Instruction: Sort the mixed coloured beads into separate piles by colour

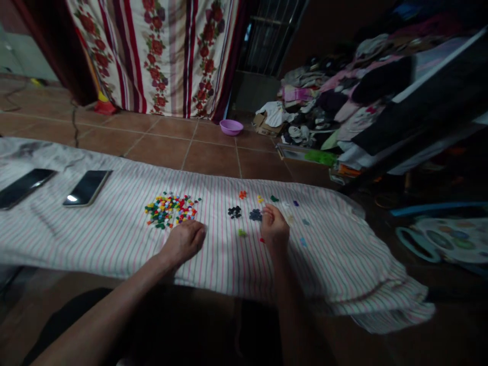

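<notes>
A mixed pile of small coloured pieces (171, 209) lies on the striped cloth (217, 254). My left hand (185, 239) rests at the pile's near right edge, its fingers curled; what they hold, if anything, is hidden. My right hand (275, 226) is closed in a pinch beside a dark grey group (255, 215), and I cannot make out anything between its fingers. Around it are small groups sorted by colour: black (235, 212), orange (243, 194), yellow (260, 199), dark green (274, 199), lime green (242, 232), purple (296, 203) and light blue (303, 242).
Two phones, one at the far left (26, 187) and another (87, 188) nearer the pile, lie on the cloth. Beyond its far edge, a pink basin (231, 127) stands on the tiled floor. Heaped clothes (335, 96) and a light blue chair (419, 244) are at the right.
</notes>
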`<state>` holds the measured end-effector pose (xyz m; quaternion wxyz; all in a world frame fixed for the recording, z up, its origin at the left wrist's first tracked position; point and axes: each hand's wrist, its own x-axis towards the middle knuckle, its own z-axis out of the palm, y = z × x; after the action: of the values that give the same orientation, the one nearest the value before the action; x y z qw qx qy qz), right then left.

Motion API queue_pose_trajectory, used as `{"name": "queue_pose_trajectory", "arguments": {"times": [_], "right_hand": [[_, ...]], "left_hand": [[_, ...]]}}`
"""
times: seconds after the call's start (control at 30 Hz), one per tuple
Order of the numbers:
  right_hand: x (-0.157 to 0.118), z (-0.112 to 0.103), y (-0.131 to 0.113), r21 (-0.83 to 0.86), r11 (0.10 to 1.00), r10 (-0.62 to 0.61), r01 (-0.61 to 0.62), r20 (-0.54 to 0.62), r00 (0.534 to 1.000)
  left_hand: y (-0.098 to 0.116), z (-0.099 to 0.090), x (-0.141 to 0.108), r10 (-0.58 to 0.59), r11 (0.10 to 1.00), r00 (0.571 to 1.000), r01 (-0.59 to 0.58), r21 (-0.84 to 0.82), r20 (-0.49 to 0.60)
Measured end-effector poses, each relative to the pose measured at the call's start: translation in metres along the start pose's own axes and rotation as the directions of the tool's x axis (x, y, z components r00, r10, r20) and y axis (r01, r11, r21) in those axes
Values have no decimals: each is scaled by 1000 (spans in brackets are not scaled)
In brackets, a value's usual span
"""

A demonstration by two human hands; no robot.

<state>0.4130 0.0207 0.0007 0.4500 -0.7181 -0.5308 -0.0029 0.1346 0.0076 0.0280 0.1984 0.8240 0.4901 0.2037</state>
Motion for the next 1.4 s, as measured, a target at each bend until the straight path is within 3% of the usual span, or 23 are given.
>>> {"name": "queue_pose_trajectory", "arguments": {"times": [0.13, 0.3, 0.4, 0.53, 0.67, 0.83, 1.03, 1.23, 1.4], "right_hand": [[-19, 26, -41, 157, 959, -261, 236, 159, 952], [-49, 54, -80, 294, 863, -491, 411, 298, 818], [-66, 66, -95, 352, 823, -559, 446, 361, 747], [-80, 75, -106, 369, 805, -592, 465, 437, 677], [-82, 81, -106, 343, 804, -594, 485, 437, 676], [-82, 85, -101, 348, 802, -597, 486, 417, 686], [-82, 85, -99, 357, 803, -593, 477, 403, 697], [-81, 84, -101, 365, 808, -586, 462, 420, 693], [-80, 84, -101, 363, 812, -581, 457, 427, 693]], "left_hand": [[-6, 6, -14, 141, 988, 990, -141, 69, 0], [-19, -4, -33, 179, 967, 983, -170, 189, -30], [-30, -17, -40, 93, 967, 993, -74, 245, -69], [-47, -38, -41, -148, 945, 978, 184, 269, -148], [-67, -55, -36, -384, 873, 903, 423, 243, -193], [-87, -56, -33, -476, 840, 851, 515, 171, -224], [-94, -54, -29, -489, 848, 847, 517, 117, -208], [-94, -54, -25, -446, 883, 882, 461, 84, -149], [-96, -49, -25, -424, 897, 891, 438, 60, -163]]}}
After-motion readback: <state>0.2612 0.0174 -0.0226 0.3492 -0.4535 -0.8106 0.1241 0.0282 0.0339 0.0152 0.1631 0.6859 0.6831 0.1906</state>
